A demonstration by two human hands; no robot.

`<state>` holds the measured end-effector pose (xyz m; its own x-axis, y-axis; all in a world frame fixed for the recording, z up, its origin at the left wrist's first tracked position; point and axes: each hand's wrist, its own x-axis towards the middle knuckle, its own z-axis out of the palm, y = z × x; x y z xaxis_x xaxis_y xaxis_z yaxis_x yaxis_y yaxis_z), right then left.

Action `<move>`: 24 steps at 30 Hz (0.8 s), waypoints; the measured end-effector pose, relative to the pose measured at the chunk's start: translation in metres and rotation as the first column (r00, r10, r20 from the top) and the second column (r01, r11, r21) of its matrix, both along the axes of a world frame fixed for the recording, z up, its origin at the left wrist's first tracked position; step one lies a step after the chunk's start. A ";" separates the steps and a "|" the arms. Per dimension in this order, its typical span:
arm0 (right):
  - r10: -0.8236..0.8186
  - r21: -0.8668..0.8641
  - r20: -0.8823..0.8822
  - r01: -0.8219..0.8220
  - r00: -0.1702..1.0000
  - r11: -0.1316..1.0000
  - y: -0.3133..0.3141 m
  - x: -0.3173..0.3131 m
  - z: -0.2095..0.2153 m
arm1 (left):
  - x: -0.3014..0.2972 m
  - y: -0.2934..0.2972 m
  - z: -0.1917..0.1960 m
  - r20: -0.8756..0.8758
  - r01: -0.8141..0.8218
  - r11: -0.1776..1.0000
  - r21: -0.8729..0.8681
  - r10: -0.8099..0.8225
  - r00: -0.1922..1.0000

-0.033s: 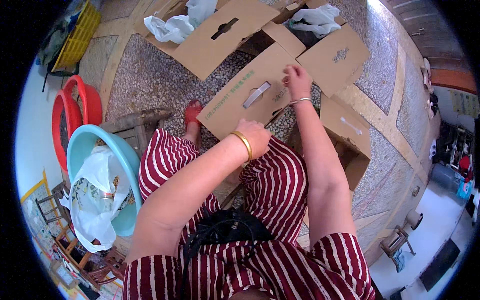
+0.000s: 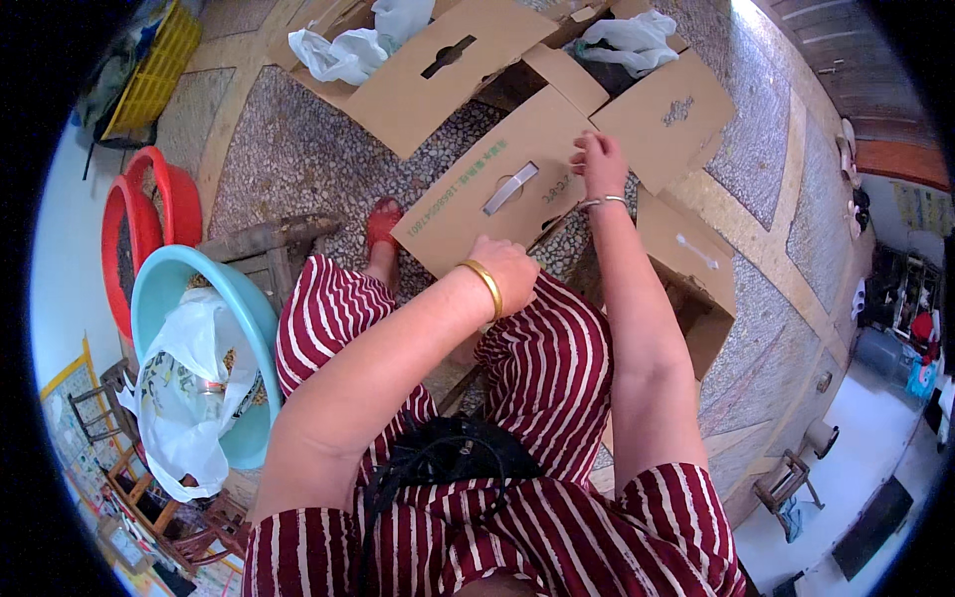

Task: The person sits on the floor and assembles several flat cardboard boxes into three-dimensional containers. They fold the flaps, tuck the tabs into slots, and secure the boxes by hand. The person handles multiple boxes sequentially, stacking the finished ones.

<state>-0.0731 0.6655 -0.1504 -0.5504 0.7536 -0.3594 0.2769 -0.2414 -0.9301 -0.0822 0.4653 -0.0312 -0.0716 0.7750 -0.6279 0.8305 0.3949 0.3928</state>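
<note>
I sit in red-and-white striped clothes over an open cardboard box (image 2: 696,298) on a pebble floor. One brown box flap (image 2: 477,214) with a slot handle lies tilted across the box toward my knees. My left hand (image 2: 509,271), with a gold bangle on its wrist, is closed on the flap's near edge. My right hand (image 2: 600,164), with a thin silver bracelet on its wrist, pinches the flap's far corner. The inside of the box is mostly hidden by the flap and my arms.
A second open cardboard box (image 2: 438,60) with white plastic bags (image 2: 348,45) stands beyond. At left are a teal basin (image 2: 164,284) holding a white bag, red basins (image 2: 139,214), a wooden stool (image 2: 264,244) and a yellow crate (image 2: 149,75). A red sandal (image 2: 381,224) shows under the flap.
</note>
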 end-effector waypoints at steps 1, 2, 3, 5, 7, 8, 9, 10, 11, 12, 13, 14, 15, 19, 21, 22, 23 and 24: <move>-0.107 -0.050 -0.023 0.106 0.994 0.993 0.008 0.004 -0.002 | -0.001 0.000 0.001 -0.001 0.001 1.000 0.019 -0.001 1.000; -0.118 -0.052 0.001 0.118 0.993 0.992 0.011 0.009 -0.006 | 0.000 0.000 0.002 0.004 0.012 1.000 -0.003 -0.012 1.000; -0.132 -0.053 0.026 0.133 0.991 0.990 0.014 0.016 -0.013 | 0.002 0.002 0.003 0.010 0.025 0.999 -0.024 -0.025 1.000; -0.129 -0.058 0.045 0.131 0.991 0.990 0.014 0.017 -0.018 | 0.001 0.001 0.007 0.031 0.027 0.999 -0.022 -0.026 0.999; -0.100 -0.064 0.038 0.103 0.994 0.993 0.010 0.012 -0.017 | -0.002 -0.002 0.016 0.064 0.008 1.000 0.028 -0.010 0.998; -0.062 -0.095 0.031 0.065 0.998 0.993 0.007 0.009 -0.016 | -0.002 -0.004 0.015 0.065 -0.014 0.997 0.073 0.010 0.998; -0.021 -0.127 0.019 0.023 1.000 0.992 0.001 0.002 -0.014 | -0.004 -0.007 0.016 0.064 -0.040 0.993 0.115 0.032 0.997; 0.020 -0.158 0.007 -0.019 1.000 0.987 -0.006 -0.005 -0.012 | -0.006 -0.009 0.016 0.063 -0.065 0.985 0.158 0.055 0.996; 0.074 -0.186 -0.002 -0.073 0.997 0.980 -0.014 -0.010 -0.009 | -0.007 -0.011 0.016 0.068 -0.074 0.982 0.172 0.063 0.996; 0.132 -0.217 -0.015 -0.132 0.991 0.967 -0.025 -0.018 -0.004 | -0.010 -0.012 0.020 0.070 -0.088 0.979 0.182 0.076 0.995; 0.189 -0.248 -0.029 -0.190 0.982 0.950 -0.037 -0.025 0.003 | -0.015 -0.014 0.026 0.072 -0.101 0.976 0.191 0.089 0.993; 0.241 -0.282 -0.060 -0.248 0.969 0.927 -0.049 -0.033 0.011 | -0.021 -0.016 0.033 0.079 -0.109 0.975 0.192 0.095 0.992; 0.284 -0.289 -0.061 -0.289 0.957 0.913 -0.057 -0.041 0.012 | -0.025 -0.018 0.036 0.084 -0.134 0.967 0.217 0.118 0.989; 0.369 -0.350 -0.021 -0.353 0.929 0.868 -0.092 -0.077 0.009 | -0.042 -0.027 0.048 0.092 -0.235 0.932 0.277 0.217 0.972; 0.373 -0.402 0.010 -0.338 0.928 0.851 -0.109 -0.093 0.001 | -0.048 -0.033 0.050 0.085 -0.282 0.900 0.333 0.269 0.959; 0.352 -0.440 -0.020 -0.324 0.936 0.837 -0.114 -0.100 -0.005 | -0.051 -0.036 0.051 0.078 -0.293 0.873 0.390 0.286 0.955; 0.328 -0.479 -0.048 -0.310 0.943 0.821 -0.119 -0.107 -0.011 | -0.055 -0.036 0.053 0.067 -0.303 0.869 0.392 0.301 0.951; 0.306 -0.522 -0.072 -0.297 0.949 0.800 -0.129 -0.112 -0.013 | -0.058 -0.038 0.053 0.059 -0.317 0.865 0.388 0.319 0.946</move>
